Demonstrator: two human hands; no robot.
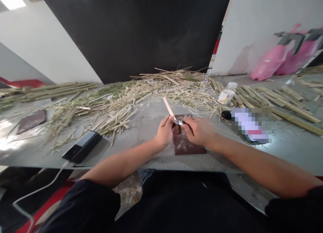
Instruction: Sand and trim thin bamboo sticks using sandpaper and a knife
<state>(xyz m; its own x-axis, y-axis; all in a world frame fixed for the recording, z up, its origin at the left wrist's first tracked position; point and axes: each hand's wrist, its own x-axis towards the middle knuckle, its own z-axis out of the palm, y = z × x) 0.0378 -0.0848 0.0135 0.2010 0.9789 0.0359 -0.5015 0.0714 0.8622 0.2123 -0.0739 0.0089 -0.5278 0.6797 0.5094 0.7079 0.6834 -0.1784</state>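
Observation:
My left hand [164, 132] is closed around a pale wooden strip [168, 106], which looks like split bamboo and points away from me. My right hand [198, 129] grips a small knife [178, 122]; its shiny blade lies against the strip, close to my left fingers. Both hands are just above a dark reddish-brown sheet [189, 149] on the grey table. My fingers cover the near end of the strip and most of the knife's handle.
Bamboo shavings [174, 86] are heaped at the back. Split sticks [117, 120] and a black power bank [82, 147] with a white cable lie left. To the right are a clear bottle [227, 93], a blurred-out phone [252, 127], bamboo pieces [290, 108] and pink spray bottles [271, 60].

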